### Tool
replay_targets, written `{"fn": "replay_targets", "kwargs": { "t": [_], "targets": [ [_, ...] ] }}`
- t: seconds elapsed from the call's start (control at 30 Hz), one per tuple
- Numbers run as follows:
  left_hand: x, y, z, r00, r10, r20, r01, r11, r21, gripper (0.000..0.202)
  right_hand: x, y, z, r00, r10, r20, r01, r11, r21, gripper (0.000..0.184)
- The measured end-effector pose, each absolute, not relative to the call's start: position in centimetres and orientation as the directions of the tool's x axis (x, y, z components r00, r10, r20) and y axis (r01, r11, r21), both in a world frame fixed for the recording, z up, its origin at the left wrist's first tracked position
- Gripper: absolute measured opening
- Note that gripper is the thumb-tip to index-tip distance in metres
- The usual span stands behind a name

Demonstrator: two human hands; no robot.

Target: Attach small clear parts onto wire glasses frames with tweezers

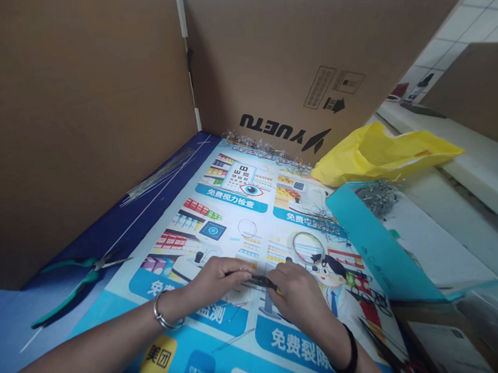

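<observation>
Both hands meet over the middle of a printed poster. My right hand [299, 293] is closed round a small pair of pliers [262, 280] with dark jaws and a bit of yellow at the handle. The jaws point left, towards my left hand [220, 277]. Thumb and fingers of that left hand are pinched together at the plier tips. What they hold is too small to make out. Just beyond my right hand lies a coil of thin wire [308, 247]. A thinner wire loop [247, 228] rests on the poster past my left hand.
Green-handled pliers [85, 278] lie open at left, near straight wires [161, 175]. Cardboard panels [273, 58] stand behind and left. A yellow bag [373, 154] and a teal box lid [367, 244] with tangled wire bits [377, 199] sit right. Scissors [385, 344] lie lower right.
</observation>
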State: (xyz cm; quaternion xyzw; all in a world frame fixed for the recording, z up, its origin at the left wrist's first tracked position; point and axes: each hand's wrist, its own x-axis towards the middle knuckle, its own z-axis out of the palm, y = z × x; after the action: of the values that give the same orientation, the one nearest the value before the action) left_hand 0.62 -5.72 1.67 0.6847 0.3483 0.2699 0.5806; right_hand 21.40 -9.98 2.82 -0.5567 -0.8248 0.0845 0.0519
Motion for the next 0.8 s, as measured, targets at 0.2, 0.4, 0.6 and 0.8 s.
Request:
{"fn": "replay_targets", "kwargs": {
  "t": [0.2,0.4,0.6,0.8],
  "targets": [
    [0.4,-5.6,1.3,0.628,0.778,-0.033,0.174,-0.099,0.980,0.026,21.4,-10.0,2.6,-0.369,0.929,-0.026,0.911,0.357,-0.207,0.010],
    [0.5,-5.3,1.9,0.609,0.792,-0.031,0.198,-0.114,0.974,0.023,21.2,-9.9,2.7,-0.352,0.935,-0.050,0.907,0.328,-0.263,0.015],
    [0.5,-4.9,1.7,0.481,0.862,-0.162,0.207,0.068,0.976,0.026,20.6,-8.9,2.9,-0.244,0.968,-0.053,0.924,0.215,-0.315,0.015],
    [0.7,-4.0,1.1,0.410,0.890,-0.201,0.091,0.179,0.980,0.029,19.6,-7.3,3.1,-0.192,0.981,-0.033,0.917,0.167,-0.361,0.020]
  ]
}}
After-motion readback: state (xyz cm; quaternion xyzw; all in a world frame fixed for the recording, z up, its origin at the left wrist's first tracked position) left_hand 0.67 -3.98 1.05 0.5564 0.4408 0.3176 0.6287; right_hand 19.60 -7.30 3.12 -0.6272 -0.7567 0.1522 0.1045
